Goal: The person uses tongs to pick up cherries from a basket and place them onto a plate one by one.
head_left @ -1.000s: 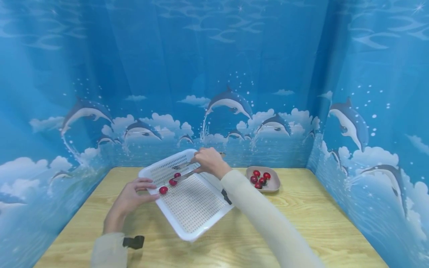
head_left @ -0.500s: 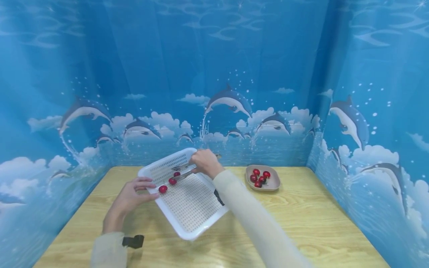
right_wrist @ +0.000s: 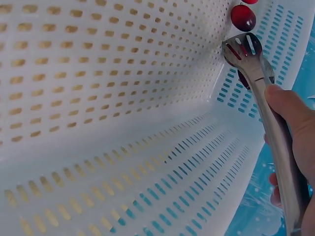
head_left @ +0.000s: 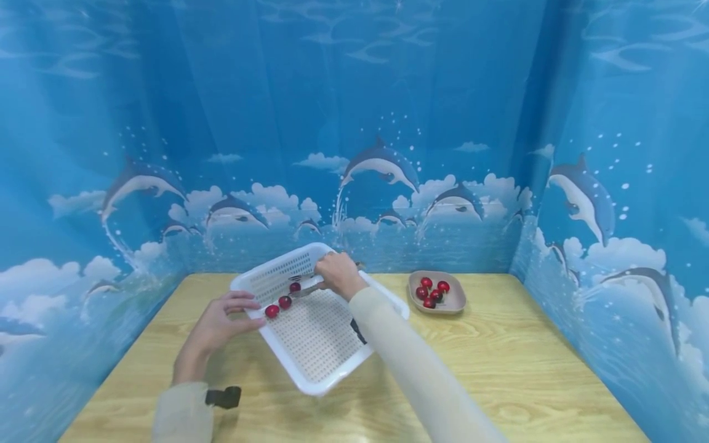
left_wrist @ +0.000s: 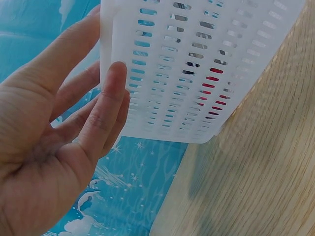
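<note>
A white perforated basket (head_left: 318, 344) stands tilted on the wooden table. My left hand (head_left: 224, 317) holds its left rim, thumb on the outer wall (left_wrist: 162, 73) and fingers (left_wrist: 66, 51) passing behind the edge. My right hand (head_left: 336, 275) grips metal tongs (head_left: 306, 288) inside the basket. Three red cherry tomatoes lie along the basket's left side: one (head_left: 295, 287) at the tong tips, one (head_left: 285, 301) in the middle, one (head_left: 271, 311) near my left fingers. In the right wrist view the slotted tong tips (right_wrist: 244, 49) sit over a dark tomato (right_wrist: 242, 78), with another tomato (right_wrist: 243, 17) beyond.
A small beige dish (head_left: 454, 301) with several red tomatoes stands on the table to the right of the basket. Blue dolphin-print curtains close in the table at the back and both sides. Bare wood (head_left: 526, 357) shows right of the basket and at the front.
The tong tips have drawn back from the middle tomato to the farthest one. My right hand has dropped slightly toward the basket. My left hand stays on the rim.
</note>
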Motion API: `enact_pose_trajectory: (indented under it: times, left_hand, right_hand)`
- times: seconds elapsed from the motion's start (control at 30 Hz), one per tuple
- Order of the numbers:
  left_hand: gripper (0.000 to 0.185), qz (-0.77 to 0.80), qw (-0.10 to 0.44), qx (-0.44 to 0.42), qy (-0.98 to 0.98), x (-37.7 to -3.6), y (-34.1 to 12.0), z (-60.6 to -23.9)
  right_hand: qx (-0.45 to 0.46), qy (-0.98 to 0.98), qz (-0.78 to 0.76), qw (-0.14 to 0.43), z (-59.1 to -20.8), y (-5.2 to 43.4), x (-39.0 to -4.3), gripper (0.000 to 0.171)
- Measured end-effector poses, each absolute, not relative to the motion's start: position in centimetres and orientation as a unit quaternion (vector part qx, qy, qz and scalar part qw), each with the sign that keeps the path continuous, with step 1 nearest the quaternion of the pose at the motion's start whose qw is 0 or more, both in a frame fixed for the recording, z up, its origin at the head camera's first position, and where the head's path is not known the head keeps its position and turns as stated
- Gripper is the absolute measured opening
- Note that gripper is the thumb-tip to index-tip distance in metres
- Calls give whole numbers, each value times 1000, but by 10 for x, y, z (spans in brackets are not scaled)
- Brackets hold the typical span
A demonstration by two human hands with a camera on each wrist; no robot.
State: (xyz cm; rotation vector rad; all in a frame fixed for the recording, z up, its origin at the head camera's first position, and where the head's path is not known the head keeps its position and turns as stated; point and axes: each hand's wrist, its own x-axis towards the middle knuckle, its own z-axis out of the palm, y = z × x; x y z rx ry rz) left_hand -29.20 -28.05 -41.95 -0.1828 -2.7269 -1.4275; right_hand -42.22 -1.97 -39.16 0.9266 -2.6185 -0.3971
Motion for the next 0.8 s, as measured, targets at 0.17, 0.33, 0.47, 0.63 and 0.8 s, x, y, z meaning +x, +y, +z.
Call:
enact_pose_trajectory:
  times: [0.17, 0.33, 0.47, 0.63, 0.8]
  left_hand:
    - [57, -466, 34, -64, -882, -293, -281, -419]
    - [55, -466, 38, -66, -881, -294, -281, -420]
    - [55, -465, 36, -61, -883, -295, -280, -420]
    - [55, -465, 35, -56, -883, -294, -280, -420]
    - [56, -464, 32, -53, -884, -295, -281, -421]
  right_hand:
    - [326, -921, -137, 162, -392, -23, -419, 32]
    - [327, -922, -134, 160, -392, -24, -419, 29]
    - [327, -921, -134, 163, -392, -23, -419, 28]
    - [328, -921, -127, 166, -389, -23, -417, 29]
    - [330, -921, -123, 168, -385, -23, -415, 31]
